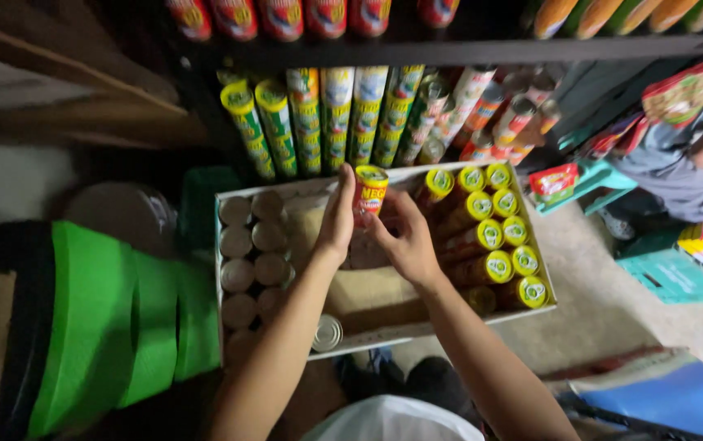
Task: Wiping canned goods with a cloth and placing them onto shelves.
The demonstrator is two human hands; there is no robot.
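Looking down, we see both hands meet over the cardboard box [384, 331]. Our left hand [336, 219] and right hand [404, 241] grasp one red-and-yellow can [370, 189] between their fingertips, holding it upright above the box's bare middle. Plain-lidded cans [245, 253] fill the box's left side, yellow-topped cans [494, 233] line its right, and one silver can [327, 333] lies tipped near the front edge. Just beyond stands a shelf row of green-and-yellow cans [319, 122].
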